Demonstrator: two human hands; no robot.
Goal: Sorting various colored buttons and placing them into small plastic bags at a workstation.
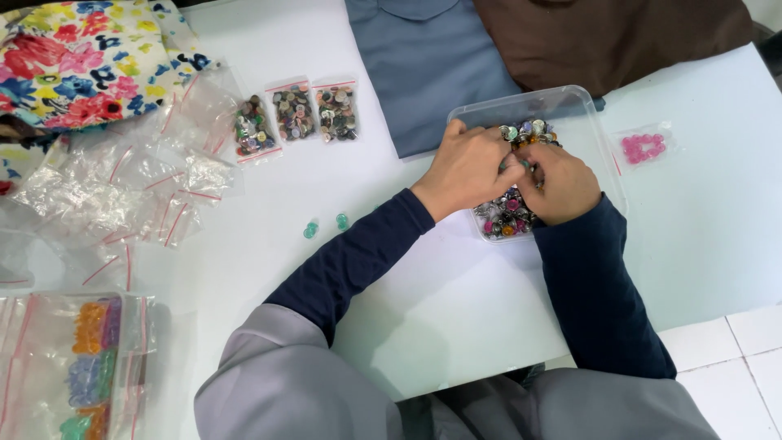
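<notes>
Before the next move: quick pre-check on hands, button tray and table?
1. Both hands over tray: ok. Left hand and right hand meet above the clear plastic tray.
2. Tray flat on white table: ok.
3. What the fingers pinch: cannot tell, hidden between the hands.
4. Mixed buttons inside tray: ok.
5. Strays: not ok, two teal buttons lie loose on the table.
6. Three filled button bags lie left of the tray, clear of the hands: ok.

Glossy buttons (507,213) fill a clear plastic tray (562,102) on smooth white table (456,293).
</notes>
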